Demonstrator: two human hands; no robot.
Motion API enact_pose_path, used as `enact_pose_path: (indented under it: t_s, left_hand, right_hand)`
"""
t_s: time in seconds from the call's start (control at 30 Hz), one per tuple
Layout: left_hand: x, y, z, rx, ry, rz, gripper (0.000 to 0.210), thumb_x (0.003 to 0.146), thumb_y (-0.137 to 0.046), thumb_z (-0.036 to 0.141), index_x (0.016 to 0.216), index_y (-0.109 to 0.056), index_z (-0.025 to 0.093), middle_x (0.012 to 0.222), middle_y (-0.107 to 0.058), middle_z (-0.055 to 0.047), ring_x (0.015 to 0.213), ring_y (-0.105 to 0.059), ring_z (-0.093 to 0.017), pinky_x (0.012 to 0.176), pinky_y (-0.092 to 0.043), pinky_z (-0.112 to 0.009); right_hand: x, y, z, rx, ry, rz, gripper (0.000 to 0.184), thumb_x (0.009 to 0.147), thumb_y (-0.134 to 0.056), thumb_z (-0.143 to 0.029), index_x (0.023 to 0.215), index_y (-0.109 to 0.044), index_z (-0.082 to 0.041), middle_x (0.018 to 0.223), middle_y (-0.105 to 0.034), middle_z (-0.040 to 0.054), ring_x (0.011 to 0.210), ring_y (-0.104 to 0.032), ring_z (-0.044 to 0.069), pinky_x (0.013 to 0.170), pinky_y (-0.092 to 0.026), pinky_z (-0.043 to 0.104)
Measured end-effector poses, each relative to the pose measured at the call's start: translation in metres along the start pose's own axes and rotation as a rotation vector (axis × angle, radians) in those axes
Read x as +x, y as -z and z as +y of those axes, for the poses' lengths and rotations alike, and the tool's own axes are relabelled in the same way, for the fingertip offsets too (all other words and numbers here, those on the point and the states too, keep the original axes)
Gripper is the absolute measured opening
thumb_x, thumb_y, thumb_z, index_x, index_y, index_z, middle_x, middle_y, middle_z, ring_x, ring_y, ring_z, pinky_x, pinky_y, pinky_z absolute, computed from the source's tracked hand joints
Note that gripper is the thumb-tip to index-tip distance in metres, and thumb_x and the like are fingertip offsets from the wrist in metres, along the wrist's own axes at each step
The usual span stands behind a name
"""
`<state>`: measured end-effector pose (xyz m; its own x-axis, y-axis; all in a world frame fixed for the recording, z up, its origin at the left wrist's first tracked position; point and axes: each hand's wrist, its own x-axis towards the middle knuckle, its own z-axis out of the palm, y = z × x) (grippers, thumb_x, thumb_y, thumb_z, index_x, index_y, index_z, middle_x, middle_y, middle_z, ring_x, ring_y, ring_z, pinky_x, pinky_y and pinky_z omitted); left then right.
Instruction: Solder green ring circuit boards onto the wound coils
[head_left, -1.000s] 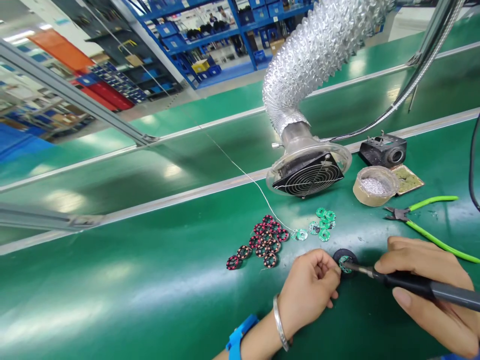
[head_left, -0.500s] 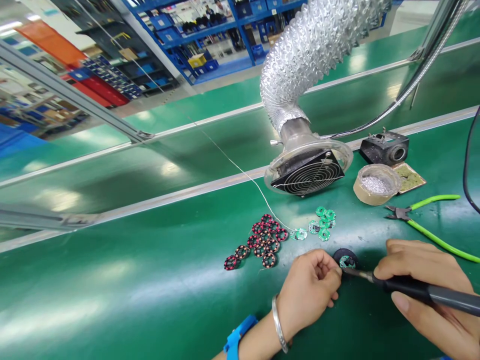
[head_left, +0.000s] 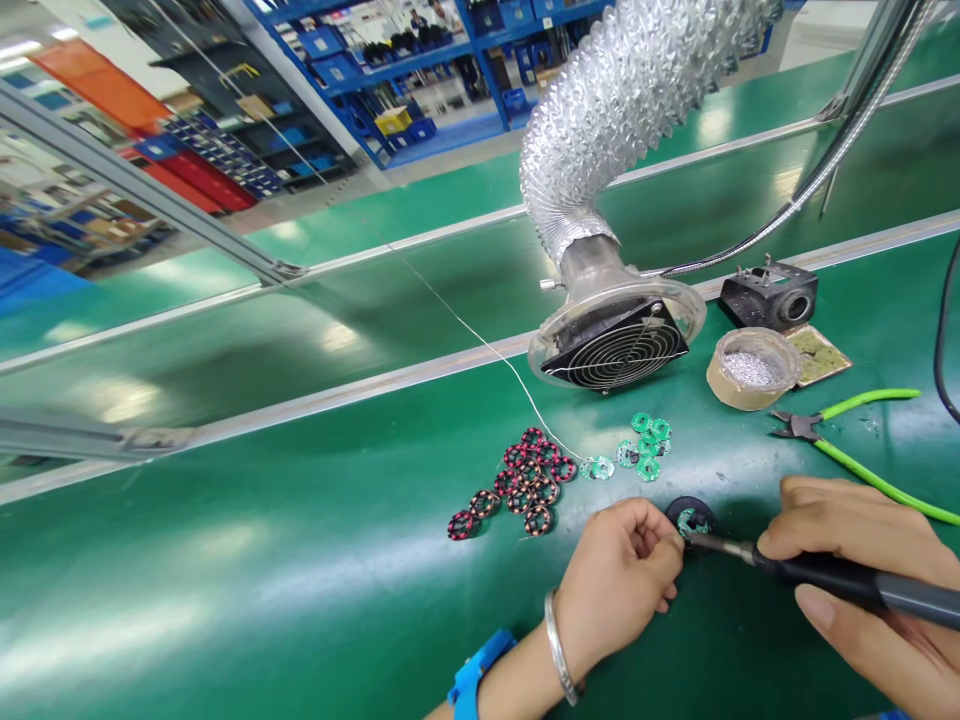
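Note:
My right hand (head_left: 862,570) is wrapped around a soldering iron (head_left: 832,578). The iron's metal tip lies at the lower edge of a small green circuit board (head_left: 691,522), which sits on a round black piece (head_left: 705,507) on the table. My left hand (head_left: 626,565) is closed in a pinch at the left edge of that piece; whatever lies between its fingertips is hidden. Behind the hands lie several small green round boards (head_left: 649,445) and a cluster of red-black and copper-coloured ring coils (head_left: 529,475).
A fume extractor hood (head_left: 626,350) on a silver hose (head_left: 592,150) hangs over the bench. Green-handled cutters (head_left: 802,427), a tub of silvery bits (head_left: 754,385), a sponge (head_left: 821,355) and a black holder (head_left: 769,295) stand right. Solder wire (head_left: 510,365) crosses the table.
The right hand and soldering iron have shifted slightly to the right, the tip still at the board. The black cable at the right edge has swung a little. My left hand stays put.

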<state>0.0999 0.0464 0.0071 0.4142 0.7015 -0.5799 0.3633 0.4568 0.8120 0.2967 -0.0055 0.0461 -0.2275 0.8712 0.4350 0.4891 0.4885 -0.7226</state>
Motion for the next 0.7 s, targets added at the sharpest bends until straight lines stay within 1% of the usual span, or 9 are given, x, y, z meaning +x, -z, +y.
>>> enact_pose_path:
  t_s: [0.07, 0.23, 0.3, 0.37, 0.47, 0.53, 0.6, 0.7]
  left_hand:
    - [0.0, 0.0, -0.001, -0.001, -0.006, 0.001, 0.013, 0.075, -0.061, 0.023, 0.068, -0.053, 0.016, 0.048, -0.05, 0.006, 0.04, -0.052, -0.007, 0.037, -0.042, -0.013]
    - [0.001, 0.0, -0.002, 0.008, -0.023, 0.002, 0.013, 0.075, -0.06, 0.024, 0.068, -0.052, 0.017, 0.049, -0.05, 0.006, 0.041, -0.053, -0.008, 0.038, -0.043, -0.014]
    - [0.0, 0.001, -0.003, 0.017, -0.034, -0.005, 0.011, 0.075, -0.059, 0.024, 0.07, -0.052, 0.017, 0.05, -0.05, 0.006, 0.042, -0.054, -0.009, 0.039, -0.043, -0.016]
    - [-0.001, 0.002, -0.004, 0.049, -0.077, 0.001, 0.008, 0.073, -0.059, 0.02, 0.073, -0.051, 0.018, 0.055, -0.05, 0.006, 0.043, -0.054, -0.009, 0.039, -0.041, -0.017]
    - [-0.005, 0.001, -0.003, 0.188, -0.204, 0.068, 0.018, 0.067, -0.062, 0.013, 0.08, -0.051, 0.019, 0.067, -0.051, 0.005, 0.045, -0.049, -0.007, 0.043, -0.038, -0.019]
    - [-0.007, -0.001, -0.001, 0.309, -0.267, 0.121, 0.025, 0.066, -0.067, 0.014, 0.084, -0.052, 0.019, 0.074, -0.051, 0.004, 0.047, -0.045, -0.006, 0.047, -0.037, -0.021]
    - [-0.007, -0.004, 0.001, 0.414, -0.306, 0.149, 0.03, 0.066, -0.075, 0.021, 0.086, -0.053, 0.019, 0.076, -0.052, 0.004, 0.05, -0.044, -0.008, 0.051, -0.037, -0.023]
    - [0.0, -0.003, 0.004, 0.499, -0.372, 0.156, 0.031, 0.066, -0.08, 0.031, 0.082, -0.056, 0.019, 0.076, -0.052, 0.003, 0.056, -0.043, -0.011, 0.056, -0.036, -0.025]
  right_hand:
    - [0.0, 0.001, -0.001, -0.008, 0.0, 0.001, 0.027, 0.081, -0.049, -0.011, 0.101, -0.054, -0.027, 0.06, -0.056, 0.0007, 0.052, -0.057, 0.02, 0.048, -0.041, 0.034]
    - [-0.001, 0.002, 0.001, 0.045, 0.006, -0.014, 0.023, 0.08, -0.048, -0.013, 0.098, -0.056, -0.024, 0.057, -0.049, -0.0002, 0.047, -0.051, 0.018, 0.045, -0.039, 0.032]
    - [-0.002, 0.002, 0.003, 0.044, 0.005, -0.012, 0.022, 0.081, -0.049, -0.014, 0.099, -0.057, -0.023, 0.058, -0.05, 0.0, 0.048, -0.051, 0.017, 0.046, -0.04, 0.032]
    - [-0.004, 0.001, 0.008, 0.03, 0.011, 0.018, 0.023, 0.083, -0.05, -0.017, 0.103, -0.058, -0.023, 0.061, -0.053, 0.0011, 0.051, -0.053, 0.018, 0.047, -0.042, 0.033]
    - [-0.004, -0.005, 0.016, -0.002, 0.025, 0.116, 0.032, 0.087, -0.051, -0.016, 0.116, -0.058, -0.023, 0.066, -0.06, 0.0016, 0.055, -0.057, 0.017, 0.049, -0.045, 0.03]
    - [-0.002, -0.011, 0.021, -0.007, 0.032, 0.166, 0.038, 0.088, -0.051, -0.012, 0.124, -0.055, -0.024, 0.066, -0.061, -0.0009, 0.053, -0.058, 0.014, 0.049, -0.047, 0.026]
    - [0.0, -0.015, 0.025, -0.012, 0.034, 0.179, 0.037, 0.089, -0.05, -0.009, 0.123, -0.056, -0.023, 0.066, -0.062, -0.0029, 0.052, -0.058, 0.011, 0.05, -0.049, 0.022]
    - [0.004, -0.021, 0.028, -0.052, 0.054, 0.151, 0.026, 0.09, -0.05, -0.009, 0.111, -0.058, -0.022, 0.075, -0.068, -0.0008, 0.062, -0.064, 0.012, 0.057, -0.052, 0.023]
